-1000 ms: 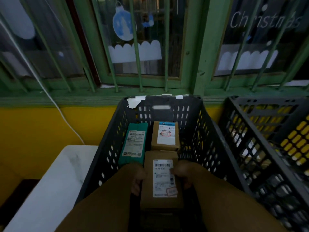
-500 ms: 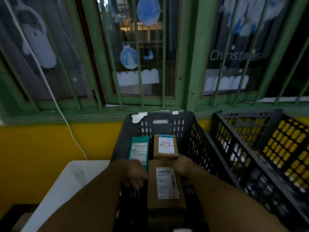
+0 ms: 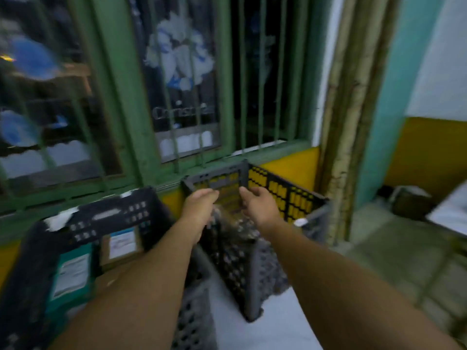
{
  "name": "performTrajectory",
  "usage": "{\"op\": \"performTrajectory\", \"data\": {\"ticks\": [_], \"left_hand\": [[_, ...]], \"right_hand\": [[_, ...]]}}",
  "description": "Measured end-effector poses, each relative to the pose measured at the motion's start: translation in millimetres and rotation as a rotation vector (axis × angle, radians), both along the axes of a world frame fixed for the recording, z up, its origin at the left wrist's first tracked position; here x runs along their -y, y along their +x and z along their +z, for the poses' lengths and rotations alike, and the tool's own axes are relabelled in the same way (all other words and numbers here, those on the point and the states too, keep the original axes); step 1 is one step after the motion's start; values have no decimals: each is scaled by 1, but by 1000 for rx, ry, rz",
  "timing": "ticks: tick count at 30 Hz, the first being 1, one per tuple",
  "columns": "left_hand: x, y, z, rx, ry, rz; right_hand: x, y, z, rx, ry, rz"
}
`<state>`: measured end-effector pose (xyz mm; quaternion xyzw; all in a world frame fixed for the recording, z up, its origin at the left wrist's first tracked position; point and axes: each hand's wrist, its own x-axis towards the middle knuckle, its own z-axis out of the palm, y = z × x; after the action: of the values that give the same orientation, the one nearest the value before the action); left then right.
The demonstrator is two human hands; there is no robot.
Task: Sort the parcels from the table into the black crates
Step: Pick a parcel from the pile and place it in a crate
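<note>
Two black crates stand under the green window. The left crate [image 3: 106,218] holds a green parcel [image 3: 70,274], a brown parcel with a white label [image 3: 121,246], and a third brown parcel mostly hidden under my left forearm. My left hand [image 3: 199,205] and my right hand [image 3: 257,203] are raised over the right crate [image 3: 285,195], a little apart, fingers loosely bent. Neither hand holds anything. The picture is blurred.
A barred green window fills the wall ahead, with a yellow wall band below. A white surface [image 3: 252,322] carries the crates. Bamboo poles [image 3: 346,122] lean at the right corner. A tiled floor and a dark box [image 3: 409,200] lie to the right.
Both hands let go of the brown parcel, which stays in the left crate, and rose toward the right crate. My view swung right.
</note>
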<state>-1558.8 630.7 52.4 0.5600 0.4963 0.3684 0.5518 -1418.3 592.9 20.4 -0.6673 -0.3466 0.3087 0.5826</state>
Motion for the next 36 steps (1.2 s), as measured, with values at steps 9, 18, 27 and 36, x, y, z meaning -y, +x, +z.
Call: {"op": "performTrajectory", "data": {"ticks": [9, 18, 27, 36], "left_hand": [[223, 317, -5, -142, 121, -482], [418, 545, -19, -218, 209, -896], [478, 728, -55, -235, 145, -1037], [407, 942, -29, -101, 94, -957]], "right_hand": [[289, 298, -10, 142, -89, -492], [547, 454, -4, 94, -135, -887], [586, 594, -44, 20, -224, -1026], [521, 803, -7, 42, -223, -974]]}}
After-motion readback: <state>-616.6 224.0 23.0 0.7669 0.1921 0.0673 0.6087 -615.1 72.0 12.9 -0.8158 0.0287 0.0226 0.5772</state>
